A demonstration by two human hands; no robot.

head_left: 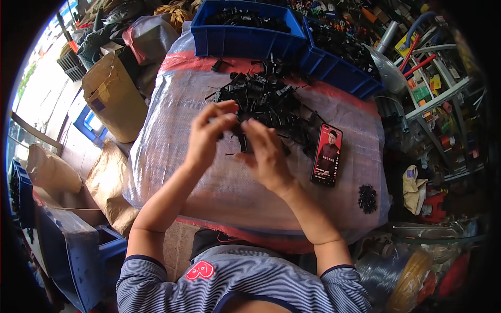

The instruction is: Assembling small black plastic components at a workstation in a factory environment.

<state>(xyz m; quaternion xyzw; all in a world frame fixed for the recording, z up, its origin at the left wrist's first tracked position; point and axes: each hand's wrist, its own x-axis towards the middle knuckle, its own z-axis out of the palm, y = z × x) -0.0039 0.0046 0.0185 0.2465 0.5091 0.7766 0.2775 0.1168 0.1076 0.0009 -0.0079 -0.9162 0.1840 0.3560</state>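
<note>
A heap of small black plastic parts [271, 101] lies on the cloth-covered work surface in front of me. My left hand [206, 135] is raised at the near left side of the heap, its fingers bent inward around something dark. What it holds cannot be made out. Close beside it, my right hand [266, 156] hovers over the near edge of the heap. Its fingers point up toward the left fingertips, and its thumb stands lower. Motion blurs the fingers of both hands, and the dark heap behind hides what is between them.
A phone [327, 155] with its screen lit lies right of the heap. Nearer me is a small pile of black pieces [367, 199]. Two blue crates [245, 43] [339, 73] of black parts stand at the far edge. A paper sack [116, 99] stands left; a metal rack [438, 96] is right.
</note>
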